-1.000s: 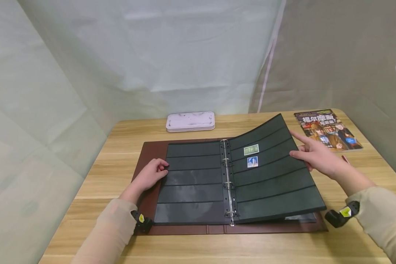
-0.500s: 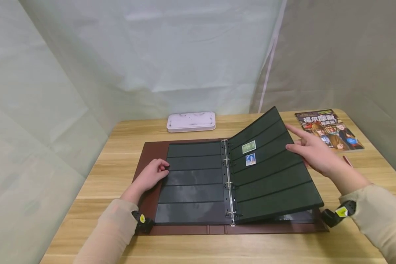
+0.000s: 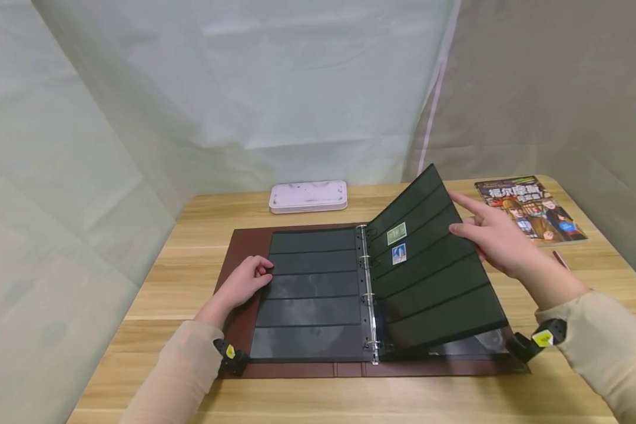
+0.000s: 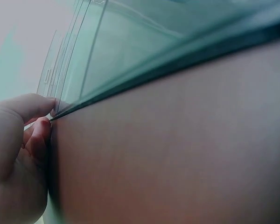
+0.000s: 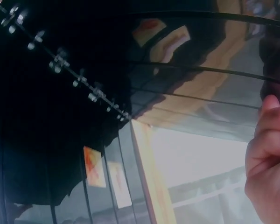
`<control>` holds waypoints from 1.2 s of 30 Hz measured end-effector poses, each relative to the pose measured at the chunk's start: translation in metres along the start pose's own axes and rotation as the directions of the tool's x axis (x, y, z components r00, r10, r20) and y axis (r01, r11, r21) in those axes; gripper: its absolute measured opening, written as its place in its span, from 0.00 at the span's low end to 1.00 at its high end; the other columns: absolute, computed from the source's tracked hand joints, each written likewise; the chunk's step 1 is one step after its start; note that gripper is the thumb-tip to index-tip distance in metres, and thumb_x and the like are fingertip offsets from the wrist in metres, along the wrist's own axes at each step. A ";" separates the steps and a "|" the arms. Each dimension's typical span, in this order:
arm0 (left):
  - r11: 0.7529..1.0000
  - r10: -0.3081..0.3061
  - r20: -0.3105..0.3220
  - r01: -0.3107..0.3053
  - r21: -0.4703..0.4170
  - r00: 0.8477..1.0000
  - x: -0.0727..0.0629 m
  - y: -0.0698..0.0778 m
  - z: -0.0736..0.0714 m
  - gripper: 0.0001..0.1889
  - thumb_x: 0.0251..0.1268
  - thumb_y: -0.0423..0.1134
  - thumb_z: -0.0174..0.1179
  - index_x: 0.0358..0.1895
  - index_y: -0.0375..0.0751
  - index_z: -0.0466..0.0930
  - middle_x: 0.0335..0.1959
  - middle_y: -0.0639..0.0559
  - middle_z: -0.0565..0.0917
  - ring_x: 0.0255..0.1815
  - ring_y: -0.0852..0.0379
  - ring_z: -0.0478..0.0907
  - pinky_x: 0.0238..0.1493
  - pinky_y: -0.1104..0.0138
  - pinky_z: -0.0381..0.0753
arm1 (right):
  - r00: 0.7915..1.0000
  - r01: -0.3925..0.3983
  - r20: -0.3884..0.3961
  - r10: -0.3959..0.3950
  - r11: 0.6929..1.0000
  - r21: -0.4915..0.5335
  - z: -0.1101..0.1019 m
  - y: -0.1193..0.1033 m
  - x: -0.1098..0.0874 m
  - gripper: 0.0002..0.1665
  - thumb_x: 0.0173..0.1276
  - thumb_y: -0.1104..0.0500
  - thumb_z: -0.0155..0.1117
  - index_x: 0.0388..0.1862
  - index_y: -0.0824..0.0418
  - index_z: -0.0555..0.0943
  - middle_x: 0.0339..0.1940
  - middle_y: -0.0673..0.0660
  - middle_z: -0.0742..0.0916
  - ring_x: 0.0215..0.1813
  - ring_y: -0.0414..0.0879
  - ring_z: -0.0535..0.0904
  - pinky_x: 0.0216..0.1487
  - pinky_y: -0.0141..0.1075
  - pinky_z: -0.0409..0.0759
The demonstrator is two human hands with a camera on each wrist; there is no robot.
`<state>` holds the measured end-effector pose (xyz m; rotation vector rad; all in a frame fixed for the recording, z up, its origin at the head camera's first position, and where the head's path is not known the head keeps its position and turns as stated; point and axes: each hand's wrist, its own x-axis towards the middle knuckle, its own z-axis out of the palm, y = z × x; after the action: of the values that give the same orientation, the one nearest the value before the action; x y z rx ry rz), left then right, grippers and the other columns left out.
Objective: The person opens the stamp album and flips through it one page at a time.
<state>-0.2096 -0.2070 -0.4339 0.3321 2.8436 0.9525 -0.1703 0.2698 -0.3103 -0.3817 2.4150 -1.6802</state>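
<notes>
An open stamp album with a brown cover and black pocket pages lies on the table. My right hand holds the outer edge of a lifted right-hand page, thumb in front and other fingers partly hidden behind. That page tilts up from the metal rings. A green stamp and a blue stamp sit in its strips. In the right wrist view, two orange-and-white stamps show; some may be reflections. My left hand rests loosely curled at the outer edge of the flat left page.
A pale tin case stands behind the album. To the right lies an illustrated book, with a thin reddish stick-like thing near it. Pale cloth hangs around the wooden table.
My right hand has moved left and slightly up, bringing the page to a steeper tilt. More of the page beneath shows at the lower right. The left hand has stayed in place.
</notes>
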 end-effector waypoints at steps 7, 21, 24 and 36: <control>1.000 -0.003 0.003 0.003 -0.003 1.000 -0.001 0.001 0.000 0.12 0.63 0.34 0.58 0.49 0.36 0.76 0.36 0.47 0.71 0.35 0.52 0.68 0.38 0.61 0.69 | 1.000 -0.022 -0.005 0.022 0.999 0.047 0.010 -0.012 0.006 0.40 0.71 0.57 0.54 0.76 0.50 0.48 0.19 0.55 0.80 0.07 0.42 0.63 0.10 0.38 0.67; 1.000 0.026 0.000 -0.026 -0.004 1.000 0.001 -0.002 -0.001 0.12 0.63 0.33 0.59 0.48 0.35 0.76 0.36 0.46 0.71 0.35 0.52 0.68 0.37 0.62 0.68 | 0.999 -0.017 -0.030 0.016 0.999 -0.049 0.020 -0.035 0.017 0.40 0.70 0.56 0.56 0.76 0.46 0.51 0.12 0.52 0.70 0.08 0.46 0.63 0.07 0.38 0.61; 0.999 0.034 0.002 -0.034 -0.003 0.999 0.001 -0.002 -0.002 0.12 0.63 0.33 0.58 0.48 0.34 0.76 0.36 0.46 0.71 0.35 0.52 0.68 0.36 0.62 0.68 | 1.000 0.009 -0.011 -0.010 0.998 -0.068 0.020 -0.039 0.020 0.40 0.70 0.57 0.55 0.76 0.46 0.50 0.12 0.51 0.70 0.08 0.46 0.63 0.07 0.38 0.61; 1.000 0.027 0.006 -0.027 -0.008 1.000 0.000 -0.001 -0.002 0.12 0.63 0.33 0.59 0.48 0.35 0.76 0.36 0.47 0.71 0.35 0.53 0.68 0.37 0.61 0.68 | 1.000 0.021 -0.006 -0.022 0.993 -0.112 0.027 -0.052 0.027 0.39 0.69 0.55 0.56 0.75 0.43 0.51 0.11 0.51 0.69 0.08 0.47 0.64 0.07 0.39 0.61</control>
<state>-0.2102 -0.2088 -0.4335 0.3731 2.8362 0.9664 -0.1826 0.2204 -0.2707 -0.4203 2.5263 -1.5614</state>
